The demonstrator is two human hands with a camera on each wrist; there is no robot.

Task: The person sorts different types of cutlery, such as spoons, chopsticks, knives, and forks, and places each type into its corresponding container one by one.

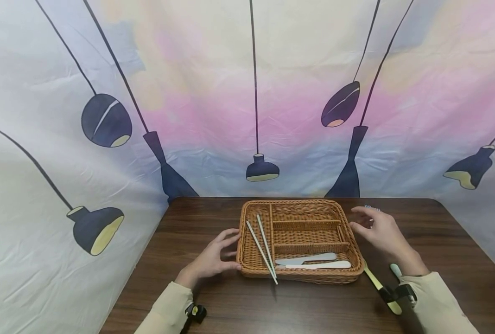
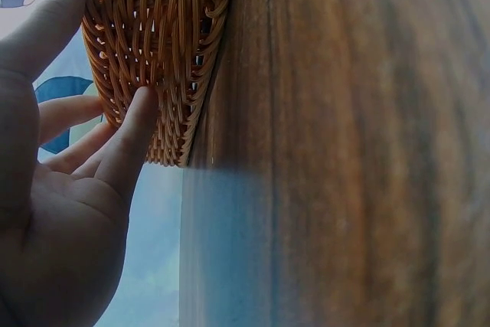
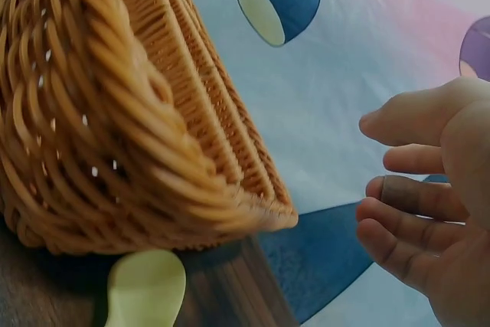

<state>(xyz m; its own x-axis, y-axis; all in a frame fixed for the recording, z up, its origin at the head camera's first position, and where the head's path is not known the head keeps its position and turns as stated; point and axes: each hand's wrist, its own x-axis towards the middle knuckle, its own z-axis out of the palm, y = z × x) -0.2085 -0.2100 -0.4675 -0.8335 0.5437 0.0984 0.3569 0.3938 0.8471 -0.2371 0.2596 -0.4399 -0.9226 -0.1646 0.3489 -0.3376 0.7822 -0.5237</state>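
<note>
in the head view i see the wicker basket (image 1: 314, 277) on the worktop (image 1: 231, 308), between both hands. the left hand (image 1: 211, 255) is spread at its left side; the right hand (image 1: 383, 232) is loosely curved near its right. chopsticks (image 1: 259, 246) overhang the near rim, so a tilt could spill them. in the left wrist view, fingertips touch the weave unwrapped; a one-sided push might skew the basket. in the right wrist view, fingers stand apart from it, risking a lopsided lift. i find no readable writing, label or brand.
</note>
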